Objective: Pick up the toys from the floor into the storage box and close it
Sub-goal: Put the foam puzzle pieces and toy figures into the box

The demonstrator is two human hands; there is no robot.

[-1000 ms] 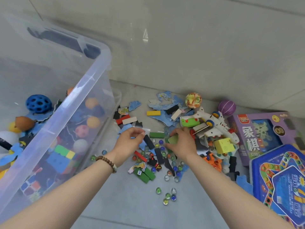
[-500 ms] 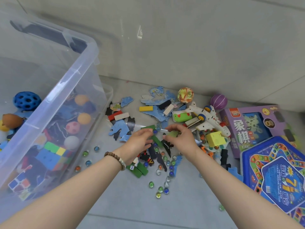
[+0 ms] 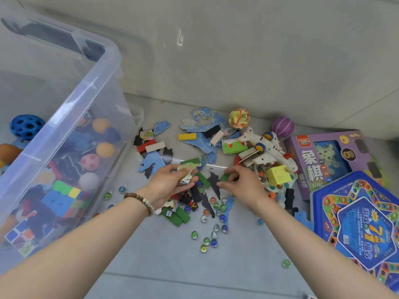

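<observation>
Left hand (image 3: pixel 170 184) is gripping pale puzzle pieces (image 3: pixel 187 169), fingers (image 3: pixel 183 186) curled beneath them. Right hand (image 3: pixel 241 184) is pinching a green block (image 3: pixel 224 177) over the floor (image 3: pixel 162 255). Storage box (image 3: pixel 103 67) is standing open, far left.

Bright, even indoor light, nothing harsh, and shadows are barely there. There's a small glare streak on the wall (image 3: pixel 181 38) at 12 o'clock. Fisheye bends the box (image 3: pixel 64 111) rim at 10 and stretches the bottom corners. Everything's a bit soft and smeary.
</observation>
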